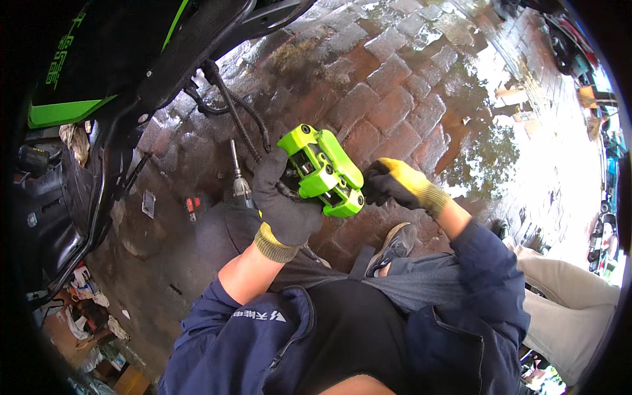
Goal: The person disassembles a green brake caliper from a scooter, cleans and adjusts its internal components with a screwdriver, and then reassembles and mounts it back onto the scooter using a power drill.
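My left hand (pixel 276 197), in a black and yellow glove, is wrapped round the left side of a bright green brake caliper (pixel 341 164) with dark bolts and openings. Black braided hoses (pixel 237 118) run from beside it up toward a black and green vehicle (pixel 99 46) at the upper left. My right hand (pixel 395 184), gloved alike, is just right of the caliper, fingers curled; anything in them is hidden. A silver and dark power tool with a long socket (pixel 241 189) lies behind my left hand, pointing up.
Wet brick paving (pixel 382 99) surrounds my legs and feet, with a small red item (pixel 191 207) at the left. Rags and cardboard (pixel 79 303) lie at the lower left. Another person's beige-trousered legs (pixel 559 309) are close at my right. More vehicles (pixel 599 237) line the far right.
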The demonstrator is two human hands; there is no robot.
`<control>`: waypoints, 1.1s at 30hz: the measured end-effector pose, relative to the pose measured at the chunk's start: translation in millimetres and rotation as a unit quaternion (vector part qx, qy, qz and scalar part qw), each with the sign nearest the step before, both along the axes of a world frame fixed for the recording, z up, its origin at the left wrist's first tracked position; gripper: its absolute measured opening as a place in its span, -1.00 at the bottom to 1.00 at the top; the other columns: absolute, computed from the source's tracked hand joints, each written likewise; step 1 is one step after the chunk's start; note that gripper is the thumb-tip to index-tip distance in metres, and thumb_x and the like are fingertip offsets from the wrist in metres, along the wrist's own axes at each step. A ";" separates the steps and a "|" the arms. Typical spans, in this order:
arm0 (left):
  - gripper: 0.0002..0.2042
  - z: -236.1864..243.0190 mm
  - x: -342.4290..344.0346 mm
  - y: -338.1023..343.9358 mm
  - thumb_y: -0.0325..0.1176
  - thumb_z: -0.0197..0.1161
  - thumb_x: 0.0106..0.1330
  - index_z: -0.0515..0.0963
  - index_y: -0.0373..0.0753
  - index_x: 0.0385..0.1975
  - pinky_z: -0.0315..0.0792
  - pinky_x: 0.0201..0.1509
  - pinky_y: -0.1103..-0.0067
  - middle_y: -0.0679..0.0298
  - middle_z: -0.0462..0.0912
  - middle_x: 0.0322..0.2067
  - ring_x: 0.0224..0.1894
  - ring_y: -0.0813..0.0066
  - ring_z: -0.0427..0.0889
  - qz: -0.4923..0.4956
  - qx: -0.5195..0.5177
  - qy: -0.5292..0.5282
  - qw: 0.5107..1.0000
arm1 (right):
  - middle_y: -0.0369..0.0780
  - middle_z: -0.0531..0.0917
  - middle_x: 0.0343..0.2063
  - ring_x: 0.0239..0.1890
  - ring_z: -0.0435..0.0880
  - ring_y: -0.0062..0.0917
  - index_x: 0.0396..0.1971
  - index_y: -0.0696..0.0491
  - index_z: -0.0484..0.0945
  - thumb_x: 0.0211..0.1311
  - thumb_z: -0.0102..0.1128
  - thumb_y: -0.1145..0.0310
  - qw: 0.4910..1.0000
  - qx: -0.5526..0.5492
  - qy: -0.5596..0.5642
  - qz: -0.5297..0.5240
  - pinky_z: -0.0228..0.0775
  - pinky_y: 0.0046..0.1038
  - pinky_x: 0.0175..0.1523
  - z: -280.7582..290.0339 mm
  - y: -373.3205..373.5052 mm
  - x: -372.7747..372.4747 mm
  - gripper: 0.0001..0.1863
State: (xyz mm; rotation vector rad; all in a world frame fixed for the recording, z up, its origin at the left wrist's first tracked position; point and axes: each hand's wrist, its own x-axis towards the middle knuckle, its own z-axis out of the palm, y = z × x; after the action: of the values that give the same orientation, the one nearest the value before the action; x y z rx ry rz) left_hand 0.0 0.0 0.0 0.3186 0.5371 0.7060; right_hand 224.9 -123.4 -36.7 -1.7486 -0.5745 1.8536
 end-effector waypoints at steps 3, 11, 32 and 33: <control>-0.53 14.6 -7.6 -8.9 0.04 0.18 0.46 0.63 -0.17 0.16 0.58 0.28 0.14 0.17 0.75 0.04 0.08 0.18 0.74 0.008 -0.011 -0.007 1.000 | -0.19 0.79 -0.17 -0.30 0.73 -0.58 0.21 0.18 0.57 0.53 0.17 0.33 0.990 0.092 0.011 -0.107 0.56 -0.53 -0.20 48.2 -22.7 -1.8 -0.63; -0.55 20.7 7.9 -11.8 0.04 0.20 0.45 0.64 -0.13 0.15 0.57 0.30 0.03 0.16 0.74 0.07 0.11 0.09 0.73 0.035 0.013 -0.025 0.999 | -0.13 0.81 -0.12 -0.17 0.81 -0.50 0.22 0.24 0.58 0.59 0.16 0.39 0.919 0.296 0.039 -0.256 0.69 -0.44 -0.05 101.7 -16.2 -24.7 -0.66; -0.53 24.9 35.7 -8.3 0.08 0.13 0.53 0.61 -0.17 0.16 0.61 0.23 0.09 0.15 0.74 0.04 0.05 0.15 0.74 0.005 0.010 -0.055 0.998 | -0.25 0.78 -0.07 -0.02 0.72 -0.58 0.00 0.15 0.78 0.38 0.45 0.39 0.865 0.409 -0.230 -0.178 0.56 -0.49 0.09 76.5 15.0 -31.6 -0.74; -0.53 24.5 36.7 -8.8 0.08 0.13 0.53 0.61 -0.16 0.16 0.61 0.23 0.09 0.14 0.74 0.04 0.05 0.15 0.74 0.010 0.014 -0.044 0.999 | -0.25 0.78 -0.07 -0.01 0.72 -0.57 0.00 0.16 0.78 0.37 0.46 0.39 0.864 0.412 -0.231 -0.177 0.56 -0.49 0.09 75.7 15.4 -31.5 -0.73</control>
State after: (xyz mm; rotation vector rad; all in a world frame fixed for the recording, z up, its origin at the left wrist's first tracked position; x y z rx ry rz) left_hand 36.7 -8.8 24.5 0.3085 0.4482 0.7439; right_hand 193.4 -108.0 39.1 -1.5194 -0.9685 0.7267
